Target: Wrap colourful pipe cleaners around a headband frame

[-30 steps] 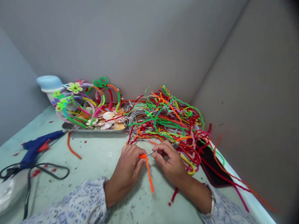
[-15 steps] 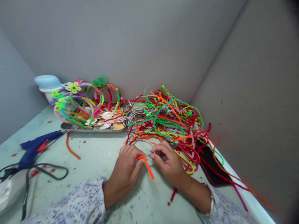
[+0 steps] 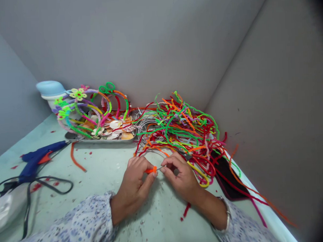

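Note:
Between thumb and fingers, my left hand (image 3: pixel 138 180) pinches an orange pipe cleaner (image 3: pixel 153 170), which is coiled in a short length round a thin grey wire (image 3: pixel 160 168). My right hand (image 3: pixel 180 175) grips the bare part of that wire with its fingertips, a little to the right of the coil. Both hands are close together above the table, and the wire's further run is hidden by the fingers. Just behind my right hand lies a large tangle of coloured pipe cleaners (image 3: pixel 183 127), with yellow and red loops near the knuckles.
A metal tray (image 3: pixel 104 140) of seashells stands at the back, with several pipe-cleaner headbands (image 3: pixel 90 105) over it and a blue-lidded container (image 3: pixel 51 90) behind. A blue glue gun (image 3: pixel 37 159) with its cord lies left. Coiled wire (image 3: pixel 147 126) and a dark flat object (image 3: pixel 228 177) lie at right.
The loose orange tail that hung down between my hands no longer shows; the orange now sits as a compact coil at my left fingertips. Both hands stay in nearly the same place.

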Demonstrator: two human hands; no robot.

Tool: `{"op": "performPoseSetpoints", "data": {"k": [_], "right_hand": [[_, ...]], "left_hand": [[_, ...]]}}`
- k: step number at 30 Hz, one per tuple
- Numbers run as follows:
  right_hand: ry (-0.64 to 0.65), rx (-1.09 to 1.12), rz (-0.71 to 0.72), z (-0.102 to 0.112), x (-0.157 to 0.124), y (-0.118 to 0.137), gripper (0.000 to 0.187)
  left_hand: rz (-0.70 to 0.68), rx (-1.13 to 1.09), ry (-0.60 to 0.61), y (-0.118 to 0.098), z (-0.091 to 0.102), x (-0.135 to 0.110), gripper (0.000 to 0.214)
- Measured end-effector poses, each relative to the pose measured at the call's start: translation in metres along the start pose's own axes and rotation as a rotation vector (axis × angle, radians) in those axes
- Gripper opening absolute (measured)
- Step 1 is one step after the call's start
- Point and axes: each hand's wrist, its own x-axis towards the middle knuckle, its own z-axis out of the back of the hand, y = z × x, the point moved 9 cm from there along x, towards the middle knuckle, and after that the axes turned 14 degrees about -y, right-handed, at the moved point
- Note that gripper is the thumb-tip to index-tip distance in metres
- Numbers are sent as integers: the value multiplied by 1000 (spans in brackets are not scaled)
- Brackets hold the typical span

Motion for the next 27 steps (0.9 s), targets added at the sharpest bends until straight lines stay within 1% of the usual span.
{"op": "performPoseSetpoints", "data": {"k": [3,9,13,17,27], "right_hand": [[5,-12,9,0,-1,1,4],[-20,-22,8,2,0,0,4],[-31,-22,4,2,0,-2,4],[-21,-10,5,1,0,-2,4],[5,-14,34,1,0,5,5]], "left_hand": [[15,10,0,2,0,0,18],[-17,-1,-17,-3,2,0,11],[-19,-8,4,-5,2,1,11],[-23,-9,-3,-5,2,2,11],[11,2,16,-1,1,0,19]]}}
